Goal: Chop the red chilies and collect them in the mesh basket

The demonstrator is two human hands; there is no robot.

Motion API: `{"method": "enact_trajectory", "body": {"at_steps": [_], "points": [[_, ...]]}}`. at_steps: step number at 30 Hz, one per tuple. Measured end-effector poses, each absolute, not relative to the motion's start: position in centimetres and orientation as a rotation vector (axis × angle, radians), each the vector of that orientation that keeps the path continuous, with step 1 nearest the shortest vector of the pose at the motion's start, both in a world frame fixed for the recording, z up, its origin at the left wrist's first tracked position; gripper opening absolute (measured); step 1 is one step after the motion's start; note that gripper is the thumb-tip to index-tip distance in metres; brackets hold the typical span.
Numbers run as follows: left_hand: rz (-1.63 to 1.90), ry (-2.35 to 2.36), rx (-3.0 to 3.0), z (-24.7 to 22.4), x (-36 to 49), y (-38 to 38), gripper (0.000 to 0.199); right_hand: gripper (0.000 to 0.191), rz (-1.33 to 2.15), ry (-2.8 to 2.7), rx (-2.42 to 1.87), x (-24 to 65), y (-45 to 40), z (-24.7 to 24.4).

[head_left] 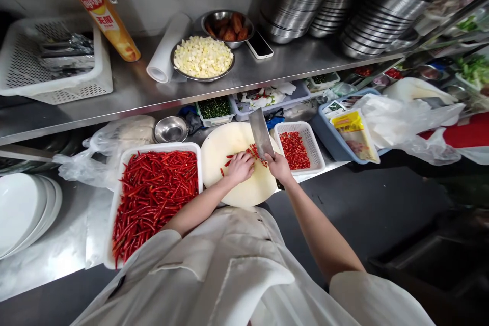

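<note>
A round, pale cutting board (233, 137) lies in front of my body. My right hand (278, 167) is wrapped round the handle of a broad cleaver (260, 131), its blade over the board's right part. Left of the blade, my left hand (241, 167) rests on the board with fingers bent over red chili pieces; what is under the fingers is hidden. Chopped chili (253, 151) lies beside the blade. A white tub (200, 168) full of whole red chilies (160, 193) stands to the left. To the right, a white basket (316, 153) holds chopped red chili (294, 150).
A steel shelf (133, 97) crosses behind the board, bearing a bowl of chopped pale pieces (203, 57), a phone (260, 45) and stacked steel bowls (298, 0). White plates (23, 209) stand at left. A blue bin (329, 135) stands beyond the basket.
</note>
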State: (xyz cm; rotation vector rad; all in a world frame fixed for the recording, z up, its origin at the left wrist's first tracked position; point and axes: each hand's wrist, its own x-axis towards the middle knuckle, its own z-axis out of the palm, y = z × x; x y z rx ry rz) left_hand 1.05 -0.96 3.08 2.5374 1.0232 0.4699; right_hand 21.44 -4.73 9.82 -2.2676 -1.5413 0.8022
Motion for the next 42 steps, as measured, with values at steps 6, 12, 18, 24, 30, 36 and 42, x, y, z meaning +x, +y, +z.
{"method": "enact_trajectory", "body": {"at_steps": [6, 12, 18, 24, 30, 36, 42], "points": [[0.384, 0.751, 2.632, 2.1, 0.6, -2.3, 0.026, 0.038, 0.793, -1.707, -2.450, 21.8, -6.8, 10.2], [0.427, 0.833, 2.588, 2.3, -1.0, -1.9, 0.025, 0.037, 0.866, -1.852, -2.477, 20.6, -6.8, 10.7], [0.412, 0.914, 2.517, 2.5, -1.1, 0.7, 0.022, 0.041, 0.914, -1.881, -2.493, 17.4, -4.2, 10.8], [0.379, 0.837, 2.521, 2.0, -1.1, 1.9, 0.018, 0.038, 0.928, -1.888, -2.506, 16.0, -2.3, 10.7], [0.365, 0.781, 2.553, 1.8, -1.6, 2.3, 0.026, 0.039, 0.909, -1.847, -2.518, 16.1, -1.5, 11.5], [0.380, 0.807, 2.590, 2.3, -2.3, 2.7, 0.033, 0.040, 0.907, -1.861, -2.468, 15.5, -0.6, 11.8], [0.332, 0.828, 2.575, 2.7, -2.6, 2.4, 0.039, 0.039, 0.934, -1.930, -2.446, 15.3, -0.4, 11.6]]}}
